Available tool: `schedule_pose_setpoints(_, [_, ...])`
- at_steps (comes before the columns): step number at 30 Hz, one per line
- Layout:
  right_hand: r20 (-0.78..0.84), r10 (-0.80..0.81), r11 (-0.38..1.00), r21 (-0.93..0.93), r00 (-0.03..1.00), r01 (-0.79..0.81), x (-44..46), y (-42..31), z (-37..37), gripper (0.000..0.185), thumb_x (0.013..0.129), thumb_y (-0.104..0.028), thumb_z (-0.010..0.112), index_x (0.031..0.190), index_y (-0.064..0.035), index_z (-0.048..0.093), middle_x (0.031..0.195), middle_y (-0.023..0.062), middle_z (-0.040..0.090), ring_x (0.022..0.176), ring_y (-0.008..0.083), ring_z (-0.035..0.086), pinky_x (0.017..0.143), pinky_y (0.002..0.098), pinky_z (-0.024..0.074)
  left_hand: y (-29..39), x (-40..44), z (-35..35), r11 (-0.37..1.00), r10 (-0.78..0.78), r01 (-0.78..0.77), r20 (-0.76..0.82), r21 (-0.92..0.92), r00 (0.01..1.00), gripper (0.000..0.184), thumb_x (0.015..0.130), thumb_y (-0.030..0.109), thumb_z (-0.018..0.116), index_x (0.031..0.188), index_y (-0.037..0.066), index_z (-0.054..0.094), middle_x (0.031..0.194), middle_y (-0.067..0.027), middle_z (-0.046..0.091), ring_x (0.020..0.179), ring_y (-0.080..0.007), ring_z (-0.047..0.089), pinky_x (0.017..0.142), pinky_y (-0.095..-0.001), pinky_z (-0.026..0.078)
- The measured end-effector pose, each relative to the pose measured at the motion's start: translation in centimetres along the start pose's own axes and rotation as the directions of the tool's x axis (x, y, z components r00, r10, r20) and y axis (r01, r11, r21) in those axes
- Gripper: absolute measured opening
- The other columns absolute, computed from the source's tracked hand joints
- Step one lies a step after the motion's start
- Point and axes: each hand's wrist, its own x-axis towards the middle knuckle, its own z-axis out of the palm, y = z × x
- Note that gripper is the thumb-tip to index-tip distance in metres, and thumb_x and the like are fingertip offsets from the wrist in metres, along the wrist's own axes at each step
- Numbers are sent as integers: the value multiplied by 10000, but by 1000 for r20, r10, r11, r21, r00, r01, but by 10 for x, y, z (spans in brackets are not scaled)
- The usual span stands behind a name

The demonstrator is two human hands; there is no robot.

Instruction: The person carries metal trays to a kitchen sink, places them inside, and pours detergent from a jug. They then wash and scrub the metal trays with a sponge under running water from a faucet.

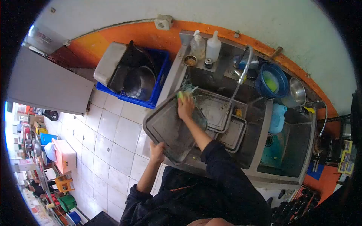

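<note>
A dark rectangular baking tray (169, 122) is tilted over the left edge of the sink (250, 150). My left hand (157, 152) grips its near left rim, the thumb on the upper side. Near the tray's far edge, my right hand (185, 107) is closed on a yellow-green sponge (180, 95) and presses it to the surface. Bluish-green netting (187, 83) shows just past the sponge. Inside the sink basin lie two more trays, a larger one (217, 103) and a smaller one (241, 130), partly covered by the held tray.
A spring-hose faucet (246, 66) hangs over the basin. Two bottles, one clear (197, 47) and one white (213, 47), stand behind. Right are a blue bucket (260, 84) and a light-blue jug (278, 118). Left, a blue crate (162, 81) holds a metal pot (139, 81) above a tiled floor (117, 147).
</note>
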Motion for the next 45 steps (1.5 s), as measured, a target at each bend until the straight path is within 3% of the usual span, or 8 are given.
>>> schedule_pose_setpoints(3, [-198, -381, 891, 183, 903, 416, -35, -64, 7, 428, 814, -200, 461, 1224, -97, 389, 1268, 173, 348, 1186, 355, 292, 946, 487, 219, 12, 18, -4, 995, 73, -69, -55, 68, 996, 359, 614, -8, 483, 969, -45, 450, 824, -110, 529, 719, -214, 518, 597, -302, 439])
schedule_pose_setpoints(13, [-457, -61, 996, 33, 887, 86, 42, -43, -7, 447, 741, 3, 483, 1177, -42, 401, 1207, 194, 396, 1135, 345, 362, 949, 427, 275, 56, 16, 11, 987, 145, -160, 274, 33, 951, 293, 631, -26, 464, 921, -41, 507, 776, -92, 553, 625, -153, 524, 535, -266, 425])
schedule_pose_setpoints(20, [-144, -431, 815, 363, 891, 453, -58, -91, -53, 421, 855, -156, 374, 1270, -88, 348, 1350, 154, 240, 1243, 305, 230, 1002, 392, 171, 41, 53, 42, 860, 241, -398, 432, 320, 869, 347, 678, -2, 456, 1022, -46, 472, 854, -112, 566, 738, -188, 539, 652, -295, 442])
schedule_pose_setpoints(25, [85, -570, 816, 174, 818, 551, -77, -33, -71, 406, 881, -218, 348, 1263, -81, 356, 1352, 157, 238, 1244, 307, 227, 1000, 371, 183, 42, 55, 56, 980, 178, -111, 487, -163, 855, 432, 659, -26, 436, 1091, -12, 451, 960, -99, 543, 867, -201, 530, 725, -292, 433])
schedule_pose_setpoints(28, [353, 15, 390, 860, 936, -330, -31, -11, -75, 438, 835, -173, 455, 1258, -108, 359, 1352, 166, 225, 1239, 326, 228, 986, 446, 195, 36, 49, 59, 986, 152, -95, 512, -134, 845, 460, 636, -44, 432, 1094, -3, 446, 981, -90, 536, 878, -208, 530, 739, -295, 438])
schedule_pose_setpoints(30, [-355, -191, 927, 241, 915, 287, -11, 4, -54, 431, 834, -185, 471, 1243, -102, 361, 1321, 171, 276, 1230, 326, 244, 982, 419, 220, 31, 46, 63, 992, 121, -96, 488, -76, 865, 459, 631, -52, 425, 1087, -6, 449, 982, -91, 536, 871, -211, 535, 737, -301, 444])
schedule_pose_setpoints(33, [-199, -371, 920, 54, 907, 388, -49, -25, -50, 425, 850, -194, 456, 1242, -75, 342, 1299, 172, 302, 1217, 335, 264, 977, 397, 242, 52, 34, 79, 969, 223, -155, 403, -194, 888, 468, 618, -75, 408, 1079, -8, 454, 966, -92, 541, 850, -214, 545, 739, -307, 450])
schedule_pose_setpoints(45, [-235, 393, 895, 320, 889, -311, 2, 69, -76, 406, 776, -325, 581, 1051, -59, 447, 839, 154, 583, 784, 300, 576, 654, 389, 432, 102, 10, 48, 990, 134, -109, 379, -88, 916, 431, 651, -3, 439, 1080, -11, 408, 948, -118, 526, 792, -275, 550, 703, -413, 483])
